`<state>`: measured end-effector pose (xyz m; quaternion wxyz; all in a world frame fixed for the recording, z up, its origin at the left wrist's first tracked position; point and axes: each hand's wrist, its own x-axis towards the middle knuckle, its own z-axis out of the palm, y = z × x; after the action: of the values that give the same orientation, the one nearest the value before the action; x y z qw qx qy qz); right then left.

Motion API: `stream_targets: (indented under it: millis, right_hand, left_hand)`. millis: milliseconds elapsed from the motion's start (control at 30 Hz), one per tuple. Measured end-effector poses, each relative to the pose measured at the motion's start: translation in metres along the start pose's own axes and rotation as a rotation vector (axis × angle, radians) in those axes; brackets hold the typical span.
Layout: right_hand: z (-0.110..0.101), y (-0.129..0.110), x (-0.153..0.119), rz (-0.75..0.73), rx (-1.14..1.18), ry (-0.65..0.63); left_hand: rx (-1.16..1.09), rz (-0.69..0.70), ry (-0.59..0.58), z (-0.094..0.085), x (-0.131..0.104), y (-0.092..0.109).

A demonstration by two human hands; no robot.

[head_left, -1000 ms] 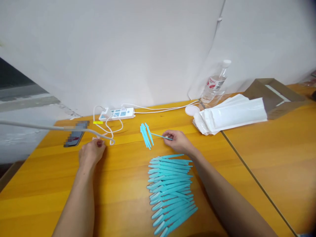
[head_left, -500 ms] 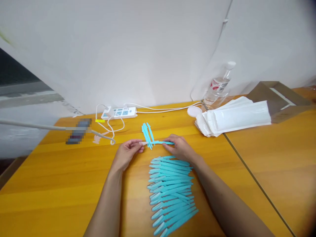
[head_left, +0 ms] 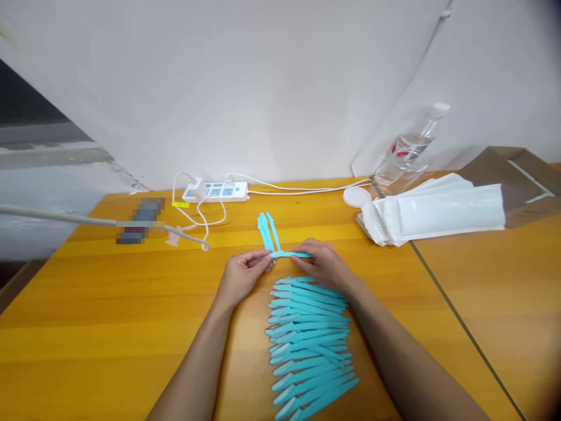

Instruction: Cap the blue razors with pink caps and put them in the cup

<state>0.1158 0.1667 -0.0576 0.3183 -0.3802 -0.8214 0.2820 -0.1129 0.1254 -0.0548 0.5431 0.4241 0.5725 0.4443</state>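
A turquoise eyebrow razor (head_left: 286,254) lies level between my two hands. My left hand (head_left: 244,273) pinches its left, blade end, and the fingers hide the pale blade cover there. The handle end is gripped by the thumb and fingers of my right hand (head_left: 323,264). Just beyond the held razor, a few loose turquoise razors (head_left: 265,229) lie close together, pointing away from me. Nearer to me, between my forearms, a long overlapping row of turquoise razors (head_left: 313,339) rests on the table, their pale-covered ends to the left.
On the wooden table (head_left: 109,327), a white power strip (head_left: 239,191) with cables stands by the wall. A blurred dark object (head_left: 146,210) lies left under a grey cable. At right are a round white lid (head_left: 356,197), plastic bottle (head_left: 405,149), white packets (head_left: 451,210) and brown carton (head_left: 491,166).
My left hand has moved right along the razor, onto its blade end; the pale piece seen at its fingertips is now hidden. My right hand keeps its grip. The camera view has shifted slightly.
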Motion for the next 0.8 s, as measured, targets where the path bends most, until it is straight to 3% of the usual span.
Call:
stream_targets:
  millis: [133, 233, 333, 467, 533, 633, 800]
  right_hand:
    - [-0.012, -0.009, 0.002, 0.025, 0.014, -0.077]
    - [-0.031, -0.011, 0.004, 0.148, 0.027, -0.145]
    - [-0.043, -0.008, 0.008, 0.317, -0.04, -0.073]
    - [-0.032, -0.006, 0.029, 0.453, -0.126, -0.055]
    - [-0.018, -0.009, 0.046, 0.459, -0.207, -0.085]
    - [0.004, -0.016, 0.075, 0.487, -0.369, -0.129]
    - [0.02, -0.018, 0.103, 0.565, -0.429, -0.193]
  left_hand:
    - [0.102, -0.003, -0.086, 0.0, -0.008, 0.01]
    - [0.212, -0.027, -0.194, -0.002, -0.018, 0.022]
    - [0.264, -0.047, -0.243, 0.004, -0.035, 0.027]
    - [0.412, 0.08, -0.253, 0.017, -0.061, 0.025]
    - [0.455, 0.189, -0.219, 0.014, -0.068, 0.023]
    - [0.528, 0.264, -0.054, -0.016, -0.061, 0.021]
    - [0.927, 0.166, 0.416, -0.115, -0.02, 0.011]
